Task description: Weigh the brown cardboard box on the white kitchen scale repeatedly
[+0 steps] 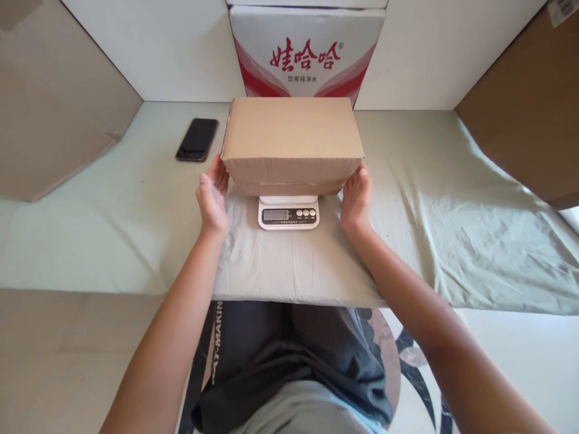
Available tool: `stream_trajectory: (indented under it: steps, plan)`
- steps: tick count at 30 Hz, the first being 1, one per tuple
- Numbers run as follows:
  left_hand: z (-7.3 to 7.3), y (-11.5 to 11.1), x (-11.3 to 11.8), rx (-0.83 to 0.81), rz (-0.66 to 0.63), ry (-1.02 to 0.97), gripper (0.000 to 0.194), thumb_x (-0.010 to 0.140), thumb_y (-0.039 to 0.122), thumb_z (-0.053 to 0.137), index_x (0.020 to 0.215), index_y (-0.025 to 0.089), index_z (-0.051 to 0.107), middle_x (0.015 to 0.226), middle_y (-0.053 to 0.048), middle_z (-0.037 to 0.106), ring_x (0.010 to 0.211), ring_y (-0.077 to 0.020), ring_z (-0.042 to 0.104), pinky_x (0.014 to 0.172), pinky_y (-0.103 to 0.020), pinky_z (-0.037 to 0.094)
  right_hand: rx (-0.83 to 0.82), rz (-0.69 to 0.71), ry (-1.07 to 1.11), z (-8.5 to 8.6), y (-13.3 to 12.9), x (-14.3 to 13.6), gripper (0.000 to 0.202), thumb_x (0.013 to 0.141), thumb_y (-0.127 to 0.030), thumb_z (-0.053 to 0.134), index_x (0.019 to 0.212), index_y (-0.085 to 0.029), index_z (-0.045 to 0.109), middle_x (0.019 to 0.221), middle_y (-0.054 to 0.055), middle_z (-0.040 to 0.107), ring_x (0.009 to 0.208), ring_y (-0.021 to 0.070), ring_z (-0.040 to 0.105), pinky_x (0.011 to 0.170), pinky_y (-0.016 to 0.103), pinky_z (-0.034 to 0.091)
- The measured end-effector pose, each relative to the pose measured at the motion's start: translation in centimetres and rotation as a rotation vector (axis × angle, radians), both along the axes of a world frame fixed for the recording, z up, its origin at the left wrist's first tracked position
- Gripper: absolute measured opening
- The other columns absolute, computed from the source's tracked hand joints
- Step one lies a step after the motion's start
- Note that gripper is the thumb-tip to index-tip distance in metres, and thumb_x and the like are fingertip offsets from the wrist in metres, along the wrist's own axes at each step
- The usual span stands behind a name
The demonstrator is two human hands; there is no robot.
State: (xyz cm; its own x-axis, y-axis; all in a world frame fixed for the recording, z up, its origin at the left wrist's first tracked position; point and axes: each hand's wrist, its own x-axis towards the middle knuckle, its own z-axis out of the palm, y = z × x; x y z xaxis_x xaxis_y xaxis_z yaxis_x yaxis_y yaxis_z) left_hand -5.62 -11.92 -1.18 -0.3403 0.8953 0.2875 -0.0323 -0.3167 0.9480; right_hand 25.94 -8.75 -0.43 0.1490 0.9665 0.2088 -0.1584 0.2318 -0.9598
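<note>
A closed brown cardboard box (292, 129) rests on a small white electronic scale (288, 224), whose display and three round buttons face me. My left hand (214, 196) is at the box's left side, its fingertips against the lower front corner and the thumb apart. At the right front corner, my right hand (357, 198) has its fingers along the side of the box. Between them the two hands hold the box. The scale's display shows no digits that I can read. The far parts of my fingers are hidden behind the box.
Behind the box stands a white and red carton (307, 45). A black phone (198, 140) lies to the left on the pale green cloth (289, 271). Large brown cartons stand at the left (58, 102) and right (529, 108).
</note>
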Motion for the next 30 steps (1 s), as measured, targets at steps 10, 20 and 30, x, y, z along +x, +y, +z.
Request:
stream_trajectory:
  steps: [10, 20, 30]
  plan:
    - [0.6, -0.6, 0.9, 0.007, -0.010, 0.002, 0.102, 0.082, 0.106, 0.048, 0.150, 0.035, 0.075, 0.168, -0.007, 0.065, 0.167, -0.0369, 0.050, 0.139, -0.052, 0.039, 0.046, 0.008, -0.069, -0.4, 0.6, 0.5, 0.082, 0.089, -0.092, 0.046, 0.153, -0.043, 0.056, 0.176, 0.001, 0.053, 0.176, 0.0321, 0.039, 0.148, 0.066, 0.028]
    - [1.3, -1.7, 2.3, 0.025, -0.017, 0.000, 0.103, 0.083, 0.105, 0.048, 0.151, 0.034, 0.075, 0.165, -0.010, 0.067, 0.165, -0.0386, 0.052, 0.138, -0.053, 0.040, 0.069, 0.058, -0.045, 0.7, -0.7, -0.1, 0.075, 0.092, -0.089, 0.047, 0.151, -0.044, 0.059, 0.172, -0.001, 0.059, 0.173, 0.0331, 0.044, 0.147, 0.063, 0.034]
    - [2.1, -3.3, 3.6, 0.081, -0.013, -0.031, 0.088, 0.091, 0.094, 0.056, 0.145, 0.028, 0.078, 0.167, -0.012, 0.067, 0.167, -0.0396, 0.050, 0.138, -0.055, 0.039, 0.152, 0.110, -0.096, 4.1, -3.1, -1.6, 0.075, 0.096, -0.089, 0.042, 0.148, -0.041, 0.066, 0.163, -0.001, 0.067, 0.171, 0.0346, 0.045, 0.145, 0.055, 0.039]
